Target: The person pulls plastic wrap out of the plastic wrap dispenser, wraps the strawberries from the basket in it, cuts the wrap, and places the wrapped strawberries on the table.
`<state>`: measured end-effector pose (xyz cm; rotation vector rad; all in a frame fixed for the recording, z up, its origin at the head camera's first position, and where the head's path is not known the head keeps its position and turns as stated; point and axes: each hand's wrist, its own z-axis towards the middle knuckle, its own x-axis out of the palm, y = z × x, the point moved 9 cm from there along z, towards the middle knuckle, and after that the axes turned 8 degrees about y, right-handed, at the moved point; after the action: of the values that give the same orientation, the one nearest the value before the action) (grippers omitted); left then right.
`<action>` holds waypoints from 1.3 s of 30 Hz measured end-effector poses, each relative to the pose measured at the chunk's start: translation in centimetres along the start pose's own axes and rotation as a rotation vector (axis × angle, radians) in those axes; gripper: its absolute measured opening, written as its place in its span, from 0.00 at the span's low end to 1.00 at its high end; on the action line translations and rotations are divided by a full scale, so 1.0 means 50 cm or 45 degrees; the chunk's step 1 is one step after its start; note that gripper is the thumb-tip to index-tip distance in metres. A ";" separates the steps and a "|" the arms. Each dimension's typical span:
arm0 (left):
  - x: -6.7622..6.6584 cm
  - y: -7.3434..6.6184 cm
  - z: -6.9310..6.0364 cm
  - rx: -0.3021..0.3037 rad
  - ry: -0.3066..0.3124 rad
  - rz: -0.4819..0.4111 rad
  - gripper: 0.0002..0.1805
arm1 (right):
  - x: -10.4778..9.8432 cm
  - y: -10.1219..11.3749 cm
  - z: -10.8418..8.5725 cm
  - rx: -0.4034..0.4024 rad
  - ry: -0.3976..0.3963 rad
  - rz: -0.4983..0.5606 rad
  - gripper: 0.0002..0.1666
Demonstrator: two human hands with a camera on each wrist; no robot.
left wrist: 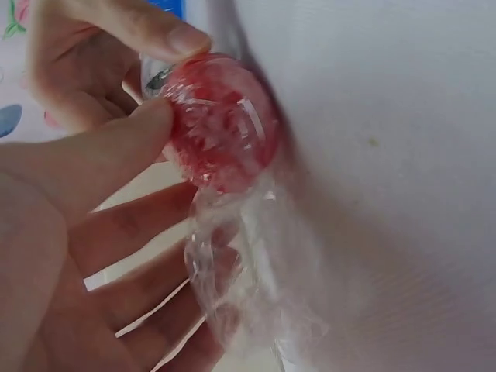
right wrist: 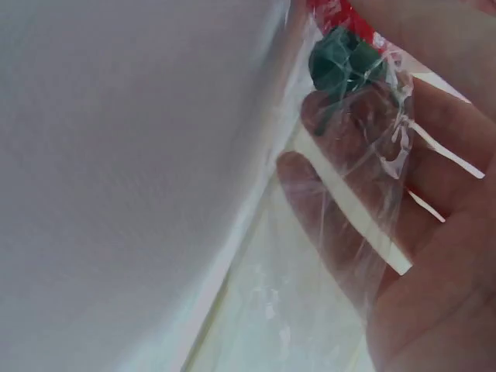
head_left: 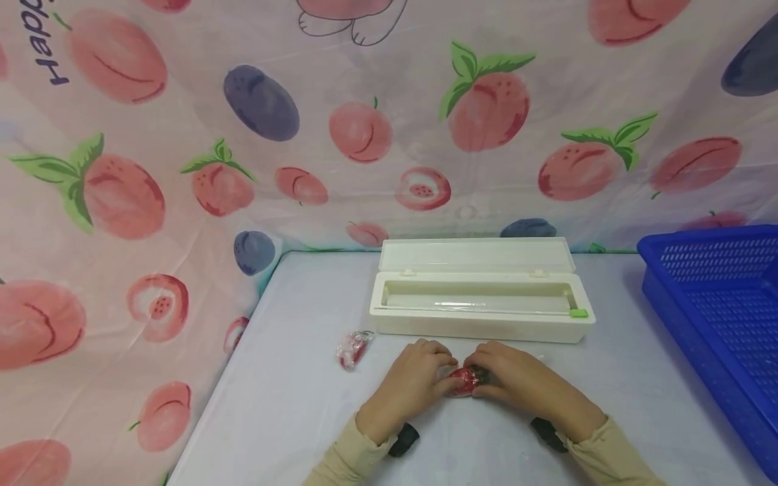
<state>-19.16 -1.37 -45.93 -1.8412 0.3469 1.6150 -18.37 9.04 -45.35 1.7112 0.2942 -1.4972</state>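
Observation:
On the table, a rounded red item with a green top [head_left: 464, 382], strawberry-like, is wrapped in clear cling film. The left hand [head_left: 413, 379] pinches its red end; in the left wrist view the thumb presses the shiny red side [left wrist: 225, 128], and loose film [left wrist: 232, 279] trails past the fingers. At the green end, the right hand [head_left: 523, 378] grips it between thumb and fingers. Film stretches over the green top [right wrist: 337, 62] and across the right fingers in the right wrist view. Behind both hands stands a white cling film dispenser [head_left: 480, 329], lid raised, with a roll inside.
A small red item in crumpled clear film [head_left: 354, 349] lies left of the dispenser. The dispenser's green slider [head_left: 579, 313] sits at its right end. A blue plastic basket [head_left: 681, 310] stands at the right. A fruit-patterned cloth [head_left: 365, 74] hangs behind the white table [head_left: 273, 405].

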 end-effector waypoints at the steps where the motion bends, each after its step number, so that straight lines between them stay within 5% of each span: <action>1: 0.001 0.000 0.002 0.013 0.016 -0.044 0.15 | 0.000 0.002 0.000 -0.006 -0.004 -0.005 0.17; 7: 0.012 0.006 0.007 0.021 0.160 -0.364 0.12 | -0.006 0.014 -0.001 -0.047 -0.059 -0.065 0.16; 12: 0.017 0.017 0.006 -0.036 0.223 -0.498 0.16 | -0.010 0.022 -0.002 -0.084 -0.084 -0.091 0.15; 16: 0.015 0.029 0.006 -0.090 0.193 -0.632 0.21 | -0.021 0.032 0.000 -0.146 -0.158 -0.194 0.17; 23: -0.006 0.047 0.003 -0.155 0.097 -0.727 0.21 | -0.089 0.074 -0.015 -0.249 -0.409 -0.384 0.35; 32: -0.039 0.047 -0.008 -0.191 0.052 -1.129 0.19 | -0.150 0.074 -0.029 -0.216 -0.507 -0.358 0.42; 39: -0.076 0.026 -0.015 -0.107 0.052 -1.324 0.20 | -0.183 0.067 -0.027 -0.204 -0.617 -0.255 0.38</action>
<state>-20.13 -3.64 -42.69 -1.6513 -0.5960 0.8570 -17.66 10.88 -35.74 1.1745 0.3219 -1.9232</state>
